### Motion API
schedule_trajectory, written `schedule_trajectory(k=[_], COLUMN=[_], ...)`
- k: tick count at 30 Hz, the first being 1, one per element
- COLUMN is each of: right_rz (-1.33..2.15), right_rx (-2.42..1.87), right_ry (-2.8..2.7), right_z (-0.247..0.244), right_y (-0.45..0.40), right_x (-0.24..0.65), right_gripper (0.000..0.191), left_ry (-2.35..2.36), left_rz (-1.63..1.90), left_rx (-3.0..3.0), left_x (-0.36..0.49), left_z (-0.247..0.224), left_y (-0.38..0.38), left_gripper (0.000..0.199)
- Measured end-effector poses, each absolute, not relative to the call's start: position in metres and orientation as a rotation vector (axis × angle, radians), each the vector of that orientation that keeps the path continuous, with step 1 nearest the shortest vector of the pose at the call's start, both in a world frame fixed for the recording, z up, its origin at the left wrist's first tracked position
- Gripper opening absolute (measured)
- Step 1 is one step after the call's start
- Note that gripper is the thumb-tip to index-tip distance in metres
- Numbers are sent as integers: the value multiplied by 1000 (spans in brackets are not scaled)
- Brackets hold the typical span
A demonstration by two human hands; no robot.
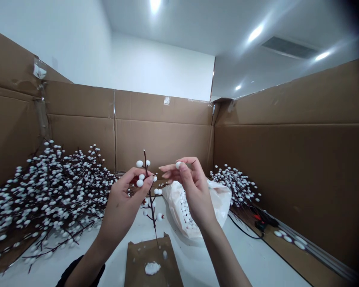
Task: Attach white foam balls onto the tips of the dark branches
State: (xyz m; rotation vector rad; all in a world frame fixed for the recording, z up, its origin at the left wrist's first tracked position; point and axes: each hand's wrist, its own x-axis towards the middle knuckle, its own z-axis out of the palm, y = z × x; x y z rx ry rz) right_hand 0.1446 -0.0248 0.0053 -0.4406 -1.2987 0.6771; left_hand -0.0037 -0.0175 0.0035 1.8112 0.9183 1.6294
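Observation:
A dark, thin branch (151, 201) with several white berries stands upright in my left hand (128, 195), whose thumb and fingers pinch it near its upper part. To the right of the branch, my right hand (194, 187) holds a single white berry (178, 164) between thumb and index finger, apart from the branch. Behind my right hand lies a white plastic bag (223, 197) with many loose white berries inside. Below the branch, a piece of cardboard (134, 275) carries a blob of white paste (152, 268).
A large pile of berry branches (62, 191) spreads over the left side. A smaller bunch (235, 183) lies behind the bag at right. Near it are a black and red tool (261, 221) with a cable and several white ovals (288, 239). Cardboard walls (164, 139) surround the white table (239, 255).

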Motion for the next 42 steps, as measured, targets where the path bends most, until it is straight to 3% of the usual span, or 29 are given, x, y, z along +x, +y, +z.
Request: schedule_trajectory(k=[11, 42], right_rz=[1071, 852], right_rx=[-276, -416], right_ry=[-1108, -1153], right_z=[-4, -16], right_y=[-21, -12], right_x=[121, 112], right_gripper=[16, 19], left_ry=[899, 856], left_rz=[1594, 1684], left_rx=[1879, 1872], left_x=[-1, 2], left_z=[5, 1], left_y=[-21, -23], left_gripper=[21, 16])
